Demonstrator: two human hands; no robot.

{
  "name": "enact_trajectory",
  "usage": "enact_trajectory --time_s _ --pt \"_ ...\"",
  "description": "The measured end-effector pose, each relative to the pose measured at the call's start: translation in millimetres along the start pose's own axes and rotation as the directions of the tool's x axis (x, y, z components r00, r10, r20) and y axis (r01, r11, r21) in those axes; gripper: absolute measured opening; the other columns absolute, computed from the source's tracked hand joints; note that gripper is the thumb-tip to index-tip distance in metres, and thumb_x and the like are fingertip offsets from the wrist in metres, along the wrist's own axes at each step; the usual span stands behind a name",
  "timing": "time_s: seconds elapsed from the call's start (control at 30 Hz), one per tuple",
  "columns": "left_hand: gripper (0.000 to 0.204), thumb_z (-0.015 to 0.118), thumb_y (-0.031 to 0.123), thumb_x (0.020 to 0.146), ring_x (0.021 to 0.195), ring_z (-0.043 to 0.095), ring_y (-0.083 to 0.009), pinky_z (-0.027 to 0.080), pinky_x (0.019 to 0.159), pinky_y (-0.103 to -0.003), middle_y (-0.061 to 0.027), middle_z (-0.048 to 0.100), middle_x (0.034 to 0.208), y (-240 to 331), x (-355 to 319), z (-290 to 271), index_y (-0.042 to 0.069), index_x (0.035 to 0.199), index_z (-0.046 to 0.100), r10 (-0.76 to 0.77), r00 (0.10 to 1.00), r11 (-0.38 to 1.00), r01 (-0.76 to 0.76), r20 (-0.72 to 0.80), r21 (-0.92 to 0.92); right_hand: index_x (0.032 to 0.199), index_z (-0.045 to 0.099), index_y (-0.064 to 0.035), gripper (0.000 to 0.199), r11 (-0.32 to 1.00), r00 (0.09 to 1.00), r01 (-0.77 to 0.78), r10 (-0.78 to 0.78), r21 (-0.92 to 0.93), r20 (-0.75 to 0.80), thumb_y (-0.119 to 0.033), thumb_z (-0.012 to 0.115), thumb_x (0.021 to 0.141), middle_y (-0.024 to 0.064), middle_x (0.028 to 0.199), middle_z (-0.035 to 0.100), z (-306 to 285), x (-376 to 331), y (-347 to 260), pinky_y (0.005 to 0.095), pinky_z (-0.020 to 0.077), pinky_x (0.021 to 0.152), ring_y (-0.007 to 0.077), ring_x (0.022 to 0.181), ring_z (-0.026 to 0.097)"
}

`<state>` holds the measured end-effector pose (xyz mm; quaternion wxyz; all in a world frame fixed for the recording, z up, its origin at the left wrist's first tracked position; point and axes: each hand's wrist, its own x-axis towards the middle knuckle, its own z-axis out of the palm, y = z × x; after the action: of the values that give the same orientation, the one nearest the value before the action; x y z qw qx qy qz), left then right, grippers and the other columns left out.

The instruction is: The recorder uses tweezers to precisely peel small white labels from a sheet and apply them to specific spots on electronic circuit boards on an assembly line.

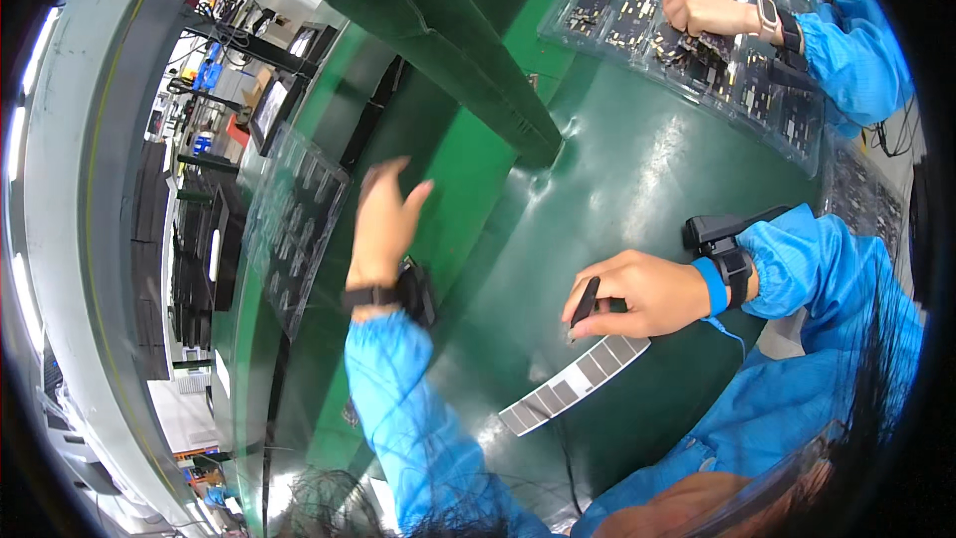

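Note:
My left hand (388, 219) is raised, its thumb held apart from fingers that are blurred; nothing shows in it. Beside it on the left is a clear plastic tray (299, 229) with moulded pockets, also blurred. My right hand (642, 294) closes around a slim black hand tool (588, 301), whose exact kind I cannot tell. Just below its tip lies a curved white strip of grey rectangular stickers (576, 386), with a gap near its middle. A blue wrist strap (711, 285) with a thin cord circles my right wrist.
A thick green post (428, 30) slants across the green tabletop (518, 289). At the far right, another person's hand (707, 15) is over a clear tray (682, 90) of small dark parts. Black stacked trays (194, 249) stand at the left, beyond the table edge.

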<state>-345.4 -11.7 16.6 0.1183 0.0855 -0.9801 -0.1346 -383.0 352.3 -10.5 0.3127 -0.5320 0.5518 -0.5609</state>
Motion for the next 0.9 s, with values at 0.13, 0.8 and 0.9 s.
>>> enact_trajectory --time_s 0.13,0.8,0.9 --pt "0.043 0.07 0.019 0.095 0.132 0.059 -0.0412 0.048 0.11 -0.048 -0.0224 0.065 0.139 36 110 72 0.003 0.135 0.064 0.153 0.987 0.927 -0.13 0.038 -0.352 0.102 0.074 -0.0007 0.025 0.998 0.999 0.017 -0.016 -0.058 0.029 -0.026 0.077 0.099 0.0093 0.08 0.07 -4 2 4 0.0351 0.0548 0.063 0.0207 0.067 0.068" --pt "0.028 0.082 0.006 0.091 0.097 0.069 -0.0111 0.056 0.087 -0.028 -0.0056 0.076 0.103 79 -168 -40 -0.005 0.116 0.071 -0.295 0.746 0.704 0.592 0.597 -0.392 0.1 0.075 -0.0023 0.019 0.997 0.999 0.032 -0.03 -0.076 0.025 -0.021 0.079 0.097 0.0064 0.078 0.07 -2 9 6 0.0294 0.0524 0.059 0.0134 0.066 0.066" --pt "0.037 0.083 0.009 0.089 0.091 0.072 -0.025 0.057 0.082 -0.035 -0.016 0.072 0.105 100 -189 -20 -0.004 0.121 0.069 -0.335 0.82 0.776 0.519 0.463 -0.358 0.104 0.076 -0.0018 0.016 0.993 0.996 -0.077 0.081 -0.092 0.037 -0.017 0.078 0.098 0.0063 0.087 0.075 -4 8 9 0.0277 0.0538 0.064 0.0137 0.071 0.069"
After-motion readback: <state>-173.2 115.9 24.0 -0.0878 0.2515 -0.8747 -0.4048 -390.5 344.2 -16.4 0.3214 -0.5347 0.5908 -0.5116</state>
